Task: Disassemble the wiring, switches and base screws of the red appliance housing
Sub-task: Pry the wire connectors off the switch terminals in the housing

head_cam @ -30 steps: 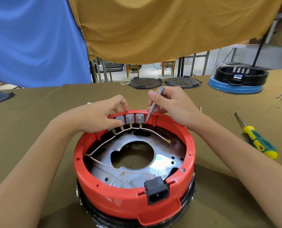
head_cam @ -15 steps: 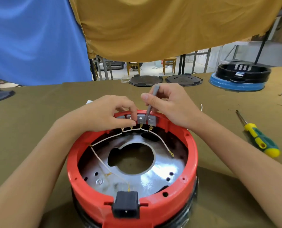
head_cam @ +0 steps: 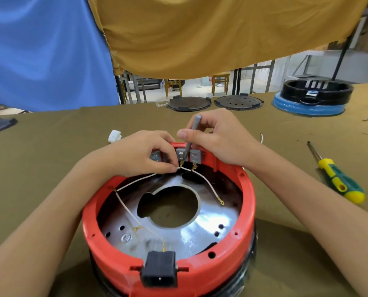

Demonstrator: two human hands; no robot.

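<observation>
2 hands work at the far rim of the red housing point(head_cam: 170, 269) on the table point(head_cam: 50, 146). Left hand point(head_cam: 135, 155) pinches the white wire point(head_cam: 135, 181) taut, so the right hand point(head_cam: 219, 140), gripping a thin grey tool point(head_cam: 191, 136), can likely pry its clip off the switches point(head_cam: 189, 155).

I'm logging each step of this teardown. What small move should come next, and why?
Probably lever with the grey tool while the left hand pulls the white wire free: its tip sits at the middle switch terminal, and the fingers already pinch that wire.
</observation>
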